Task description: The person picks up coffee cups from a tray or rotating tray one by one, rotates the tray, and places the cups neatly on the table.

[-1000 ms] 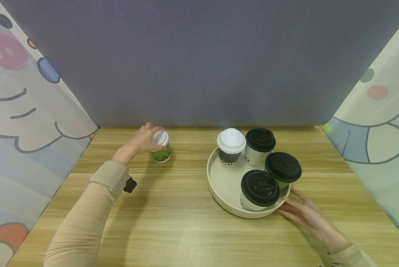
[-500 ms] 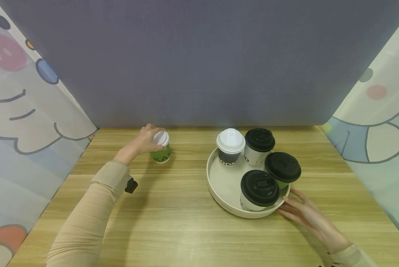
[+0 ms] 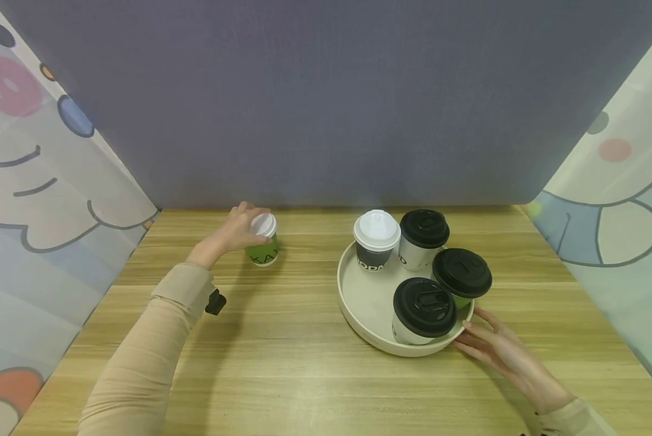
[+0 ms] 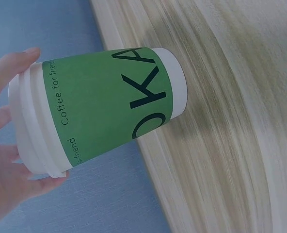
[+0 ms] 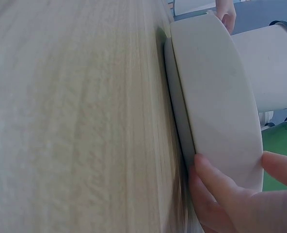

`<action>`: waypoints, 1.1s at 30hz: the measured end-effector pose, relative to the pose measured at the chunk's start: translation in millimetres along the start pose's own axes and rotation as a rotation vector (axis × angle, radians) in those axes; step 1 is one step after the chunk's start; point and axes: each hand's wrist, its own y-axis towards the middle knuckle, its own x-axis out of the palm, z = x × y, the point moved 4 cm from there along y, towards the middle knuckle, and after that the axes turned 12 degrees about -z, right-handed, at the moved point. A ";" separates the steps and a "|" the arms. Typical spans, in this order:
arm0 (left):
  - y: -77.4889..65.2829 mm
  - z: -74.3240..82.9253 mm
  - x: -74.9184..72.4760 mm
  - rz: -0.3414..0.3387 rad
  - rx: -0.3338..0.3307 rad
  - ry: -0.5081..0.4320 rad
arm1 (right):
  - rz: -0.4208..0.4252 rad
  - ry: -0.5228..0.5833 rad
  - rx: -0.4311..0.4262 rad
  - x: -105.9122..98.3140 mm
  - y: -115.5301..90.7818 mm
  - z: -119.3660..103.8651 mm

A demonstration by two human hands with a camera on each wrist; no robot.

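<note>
On the left of the table, a green paper coffee cup (image 4: pixel 104 92) with a white lid stands upright. My left hand (image 3: pixel 237 232) grips it by the lid (image 4: pixel 34 121), thumb on one side and fingers on the other. At the right is a round cream tray (image 3: pixel 366 309) with several lidded coffee cups in it. My right hand (image 3: pixel 500 348) holds the tray's near right edge; in the right wrist view the thumb (image 5: pixel 279 167) lies at the rim and fingers (image 5: pixel 221 182) press low on the outer wall.
Inside the tray are a dark cup with a white lid (image 3: pixel 377 230), a white cup with a black lid (image 3: pixel 425 228), a green one with a black lid (image 3: pixel 462 272) and a front white one with a black lid (image 3: pixel 425 307). A grey panel (image 3: pixel 326 109) borders the wooden table (image 3: pixel 293 363) behind.
Almost nothing differs. The left forearm has shifted very slightly right; both hands keep their holds, and the cup and tray stay in place.
</note>
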 end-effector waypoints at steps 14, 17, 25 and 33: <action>1.0 4.1 -0.2 0.037 -0.006 0.036 | 0.010 0.001 0.003 -0.1 0.8 0.5; 1.6 8.8 -0.7 0.061 0.013 0.057 | 0.009 -0.004 0.001 -0.5 0.8 0.1; -0.8 32.1 -1.2 0.088 0.070 0.067 | 0.023 -0.032 0.011 -1.1 0.2 0.0; -1.7 59.7 0.8 0.105 0.184 0.105 | 0.021 -0.023 0.007 -2.4 1.1 1.7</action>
